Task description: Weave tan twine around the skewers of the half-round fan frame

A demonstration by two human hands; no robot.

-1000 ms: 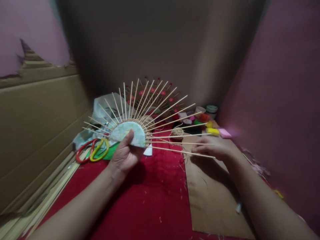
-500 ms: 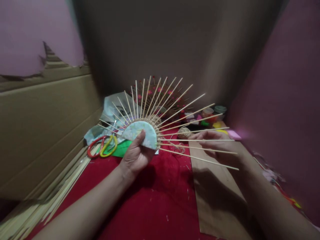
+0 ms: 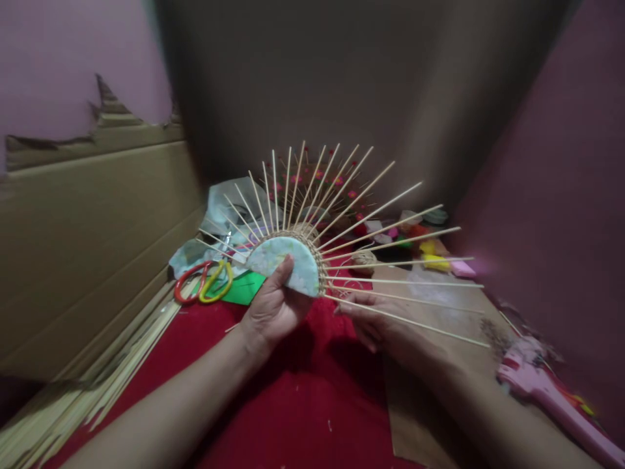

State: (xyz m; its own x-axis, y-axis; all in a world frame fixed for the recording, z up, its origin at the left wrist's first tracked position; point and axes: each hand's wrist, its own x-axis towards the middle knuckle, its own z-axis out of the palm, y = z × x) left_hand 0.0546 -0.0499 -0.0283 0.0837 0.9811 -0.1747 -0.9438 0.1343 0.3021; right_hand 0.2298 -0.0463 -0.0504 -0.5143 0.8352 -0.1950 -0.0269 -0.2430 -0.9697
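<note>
My left hand is closed on a half-round piece covered in pale blue patterned cloth, its thumb lying on the face. Thin wooden sticks fan out from the curved edge, where braided twine runs around their bases. Under the lowest sticks at the right, my right hand has its fingertips pinched together close to the twine edge. What sits between those fingertips is too small to make out. Behind the sticks lie a ball of twine and loose twine strands.
Scissors with red and yellow handles lie left beside green paper. Long flat strips line the cardboard wall. At right are a brown board and a pink glue gun. A flower-decorated fan stands behind.
My right hand has come left and down from the outer sticks to near their bases, below the lowest one. The view has shifted slightly, bringing the pink glue gun into sight.
</note>
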